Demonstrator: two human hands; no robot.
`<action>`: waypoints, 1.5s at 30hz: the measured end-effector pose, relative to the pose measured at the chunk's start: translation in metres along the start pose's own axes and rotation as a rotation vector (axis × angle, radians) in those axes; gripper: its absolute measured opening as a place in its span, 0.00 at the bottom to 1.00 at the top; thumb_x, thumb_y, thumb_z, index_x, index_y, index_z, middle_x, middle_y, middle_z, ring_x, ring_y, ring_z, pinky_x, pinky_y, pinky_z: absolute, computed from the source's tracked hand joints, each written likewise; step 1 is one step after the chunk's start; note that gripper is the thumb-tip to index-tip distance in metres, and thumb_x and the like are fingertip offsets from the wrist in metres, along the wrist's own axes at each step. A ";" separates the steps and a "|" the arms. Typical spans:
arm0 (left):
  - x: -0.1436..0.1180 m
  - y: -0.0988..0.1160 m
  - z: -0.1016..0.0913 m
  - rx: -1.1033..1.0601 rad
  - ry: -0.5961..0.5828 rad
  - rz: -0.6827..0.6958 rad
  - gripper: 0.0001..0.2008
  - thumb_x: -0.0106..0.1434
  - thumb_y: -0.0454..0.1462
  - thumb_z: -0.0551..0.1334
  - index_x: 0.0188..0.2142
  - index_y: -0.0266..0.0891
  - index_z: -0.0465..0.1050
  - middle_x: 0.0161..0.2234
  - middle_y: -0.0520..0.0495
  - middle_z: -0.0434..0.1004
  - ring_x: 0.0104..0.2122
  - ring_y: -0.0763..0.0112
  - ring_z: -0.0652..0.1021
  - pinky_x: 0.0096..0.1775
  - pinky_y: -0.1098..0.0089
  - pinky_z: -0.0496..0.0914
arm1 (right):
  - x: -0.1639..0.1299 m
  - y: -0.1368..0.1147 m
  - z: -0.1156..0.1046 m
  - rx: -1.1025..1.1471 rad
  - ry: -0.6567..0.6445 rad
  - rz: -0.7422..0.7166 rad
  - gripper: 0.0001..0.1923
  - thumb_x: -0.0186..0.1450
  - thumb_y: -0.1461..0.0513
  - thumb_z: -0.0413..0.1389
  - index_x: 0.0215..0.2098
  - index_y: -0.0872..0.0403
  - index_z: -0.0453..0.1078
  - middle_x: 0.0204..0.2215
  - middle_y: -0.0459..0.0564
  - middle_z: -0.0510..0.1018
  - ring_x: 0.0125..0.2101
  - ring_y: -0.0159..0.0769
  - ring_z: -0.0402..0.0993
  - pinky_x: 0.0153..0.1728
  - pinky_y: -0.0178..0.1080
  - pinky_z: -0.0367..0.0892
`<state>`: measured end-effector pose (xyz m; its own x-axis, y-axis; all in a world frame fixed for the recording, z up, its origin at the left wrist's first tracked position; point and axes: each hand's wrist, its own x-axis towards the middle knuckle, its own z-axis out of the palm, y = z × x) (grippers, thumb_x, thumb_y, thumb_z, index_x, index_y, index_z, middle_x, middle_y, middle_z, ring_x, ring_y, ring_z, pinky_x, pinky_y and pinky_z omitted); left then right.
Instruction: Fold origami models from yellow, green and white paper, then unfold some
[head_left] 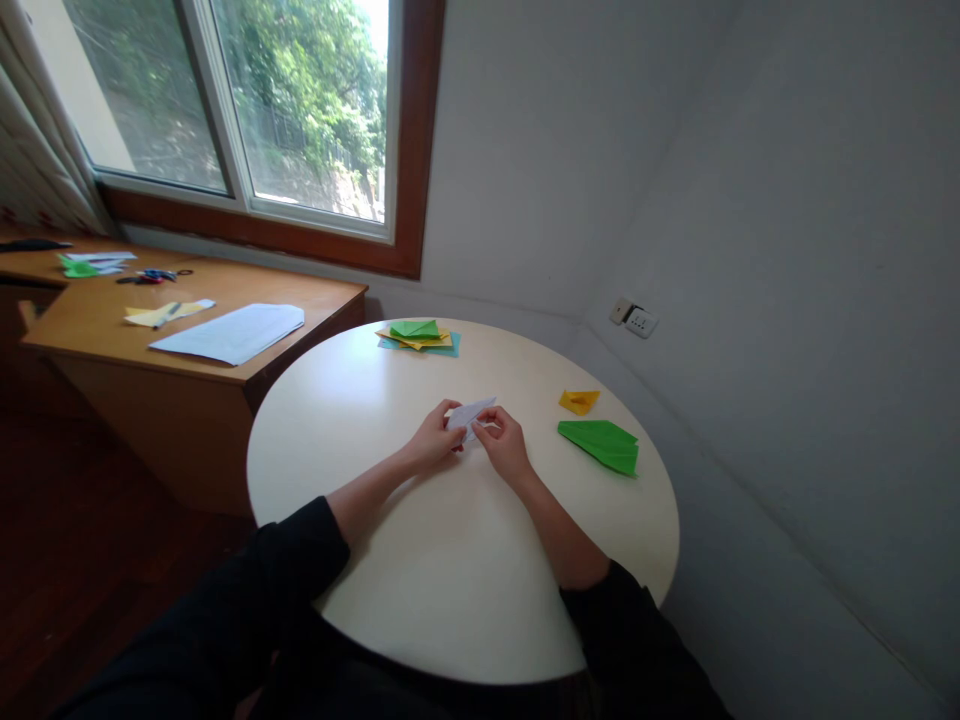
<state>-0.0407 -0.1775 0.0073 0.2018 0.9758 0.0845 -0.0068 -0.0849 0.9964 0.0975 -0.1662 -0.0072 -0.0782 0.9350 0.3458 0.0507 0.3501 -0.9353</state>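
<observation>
A small folded piece of white paper (468, 413) is held between my two hands above the middle of the round table (442, 570). My left hand (435, 436) grips its left side, with the thumb on top. From the right, my right hand (504, 440) pinches its lower right edge between thumb and fingers. One pointed corner of the paper sticks out up and to the right. My fingers hide part of the folds.
To the right lie a green paper plane (600, 445) and a small yellow folded paper (579, 402). Green, yellow and blue papers (417, 336) are stacked at the far edge. A wooden desk (300, 345) with white sheets (232, 335) and scissors (157, 275) adjoins on the left.
</observation>
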 end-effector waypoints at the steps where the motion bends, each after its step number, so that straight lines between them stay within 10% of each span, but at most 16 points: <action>1: 0.000 0.000 0.000 0.000 -0.003 -0.006 0.15 0.50 0.31 0.58 0.39 0.37 0.60 0.21 0.56 0.67 0.18 0.80 0.68 0.23 0.77 0.64 | 0.000 0.000 0.000 0.000 0.006 -0.002 0.11 0.51 0.58 0.58 0.28 0.53 0.61 0.26 0.42 0.69 0.21 0.28 0.70 0.25 0.33 0.66; 32: 0.000 -0.004 0.000 -0.037 -0.137 -0.035 0.20 0.51 0.33 0.63 0.42 0.39 0.56 0.23 0.54 0.73 0.20 0.76 0.73 0.24 0.76 0.64 | 0.001 0.000 -0.001 0.034 0.112 -0.025 0.20 0.52 0.60 0.57 0.42 0.51 0.56 0.27 0.41 0.70 0.24 0.30 0.73 0.24 0.33 0.67; 45: 0.002 0.000 -0.002 -0.074 -0.118 -0.037 0.13 0.51 0.42 0.65 0.29 0.33 0.67 0.28 0.47 0.73 0.30 0.72 0.75 0.34 0.68 0.70 | 0.003 0.004 -0.004 0.051 0.108 -0.028 0.28 0.52 0.58 0.58 0.50 0.52 0.58 0.29 0.45 0.74 0.25 0.31 0.73 0.28 0.36 0.69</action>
<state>-0.0425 -0.1753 0.0072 0.3168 0.9471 0.0507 -0.0689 -0.0303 0.9972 0.1012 -0.1618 -0.0094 0.0289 0.9264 0.3754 -0.0005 0.3756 -0.9268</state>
